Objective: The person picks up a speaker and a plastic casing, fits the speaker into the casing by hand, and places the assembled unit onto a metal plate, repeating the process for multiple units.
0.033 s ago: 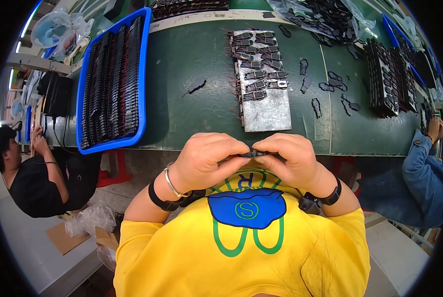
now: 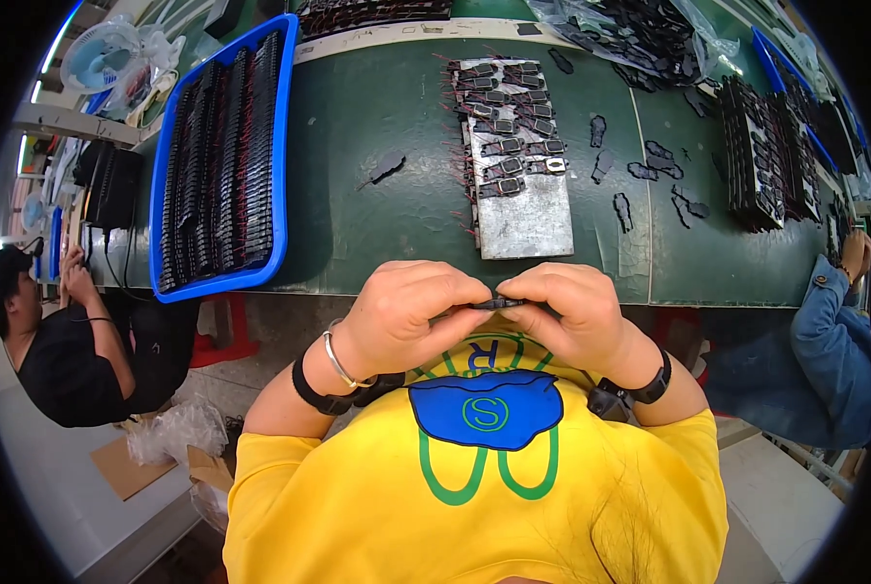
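Observation:
Just off the table's front edge, my left hand (image 2: 411, 310) and my right hand (image 2: 574, 310) meet, thumbs and fingertips pinching a small black part (image 2: 497, 304) between them. Fingers cover most of that part, so its exact kind is hidden. Beyond my hands lies a silver metal plate (image 2: 525, 222). Rows of small black parts with grey rectangular centres and red wires (image 2: 502, 147) sit on its far portion; the near end is bare metal. Left of the plate, a single black piece with a thin wire (image 2: 388, 168) lies on the green tabletop (image 2: 358, 224).
A blue tray (image 2: 282, 175) packed with rows of black parts stands at left. Loose black pieces (image 2: 622, 211) are scattered right of the plate, near stacked loaded plates (image 2: 747, 156). A clear bag of black pieces (image 2: 640, 39) lies at the back. People sit at both sides.

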Demonstrator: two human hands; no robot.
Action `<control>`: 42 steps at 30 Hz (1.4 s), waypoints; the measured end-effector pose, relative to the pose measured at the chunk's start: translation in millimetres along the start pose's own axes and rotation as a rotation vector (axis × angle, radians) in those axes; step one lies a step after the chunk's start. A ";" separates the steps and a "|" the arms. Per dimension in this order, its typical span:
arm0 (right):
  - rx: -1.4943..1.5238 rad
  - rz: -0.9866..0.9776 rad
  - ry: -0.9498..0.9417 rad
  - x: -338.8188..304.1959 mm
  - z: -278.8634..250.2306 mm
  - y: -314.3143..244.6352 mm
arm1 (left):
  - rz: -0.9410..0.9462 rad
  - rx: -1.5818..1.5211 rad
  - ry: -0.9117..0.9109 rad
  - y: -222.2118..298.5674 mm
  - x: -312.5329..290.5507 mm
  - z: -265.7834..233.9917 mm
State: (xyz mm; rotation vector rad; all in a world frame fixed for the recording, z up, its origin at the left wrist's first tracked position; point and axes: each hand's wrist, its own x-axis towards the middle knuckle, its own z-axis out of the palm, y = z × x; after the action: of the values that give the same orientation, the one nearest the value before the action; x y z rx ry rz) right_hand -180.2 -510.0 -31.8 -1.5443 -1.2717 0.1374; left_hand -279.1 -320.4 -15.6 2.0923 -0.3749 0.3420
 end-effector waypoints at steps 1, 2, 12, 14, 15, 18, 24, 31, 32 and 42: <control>-0.020 0.000 0.010 -1.1 0.9 0.8 | 0.011 0.008 0.010 -0.1 -0.1 0.7; -0.019 0.001 0.008 -1.9 1.9 2.2 | 0.023 0.015 0.019 -0.3 -0.2 1.3; -0.073 0.026 -0.027 -7.9 4.8 4.0 | -0.158 -0.042 -0.012 -0.2 -6.3 6.7; -0.075 0.041 -0.037 -7.9 4.8 3.1 | -0.180 -0.041 -0.012 -1.2 -6.9 7.2; -0.055 0.068 -0.041 -8.0 4.9 3.0 | -0.190 -0.040 -0.012 -1.5 -7.2 7.4; -0.015 0.125 -0.048 -7.6 4.2 1.4 | -0.230 -0.065 -0.021 -1.4 -8.0 7.1; 0.052 0.277 -0.096 -4.7 3.0 -3.2 | -0.314 -0.139 0.006 -1.9 -10.2 9.2; 0.000 0.221 -0.095 -5.4 4.6 -1.2 | -0.275 -0.098 -0.007 -0.4 -9.9 8.6; -0.014 0.201 -0.093 -5.8 5.0 -0.8 | -0.275 -0.098 -0.007 -0.1 -9.8 8.8; -0.037 0.088 -0.101 -6.4 6.1 3.6 | -0.100 -0.023 -0.044 -4.3 -6.5 6.8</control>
State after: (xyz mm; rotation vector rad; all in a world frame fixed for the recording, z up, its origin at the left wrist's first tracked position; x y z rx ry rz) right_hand -184.6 -510.5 -40.2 -1.6428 -1.2921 0.2526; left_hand -282.8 -323.2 -24.8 2.0898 -0.2974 0.2315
